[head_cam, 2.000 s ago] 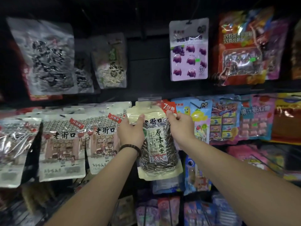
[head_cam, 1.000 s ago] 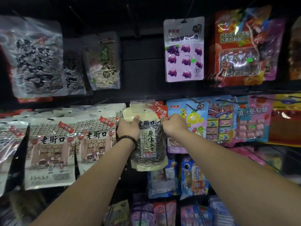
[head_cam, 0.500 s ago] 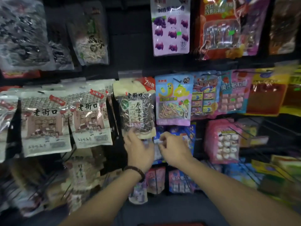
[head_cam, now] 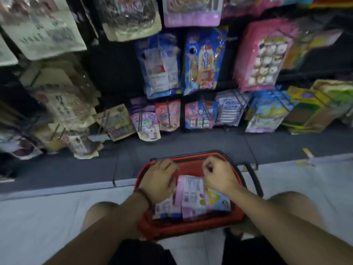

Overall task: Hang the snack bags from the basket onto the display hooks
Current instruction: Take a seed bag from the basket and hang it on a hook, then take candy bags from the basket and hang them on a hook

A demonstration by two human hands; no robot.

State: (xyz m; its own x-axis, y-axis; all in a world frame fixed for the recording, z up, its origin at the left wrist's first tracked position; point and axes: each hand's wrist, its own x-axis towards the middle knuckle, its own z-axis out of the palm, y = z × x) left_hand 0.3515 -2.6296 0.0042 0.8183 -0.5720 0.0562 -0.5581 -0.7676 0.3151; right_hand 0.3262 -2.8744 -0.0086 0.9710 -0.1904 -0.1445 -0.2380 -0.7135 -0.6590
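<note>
Both hands hover over the red basket (head_cam: pixel 191 228) at lower centre, left hand (head_cam: pixel 159 179) spread flat on the snack bags (head_cam: pixel 193 196), right hand (head_cam: pixel 219 174) loosely curled and empty, seemingly choosing one.

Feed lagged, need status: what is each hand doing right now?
Left hand: open, flat on the bags in the red basket.
Right hand: loosely curled, holding nothing visible.
</note>
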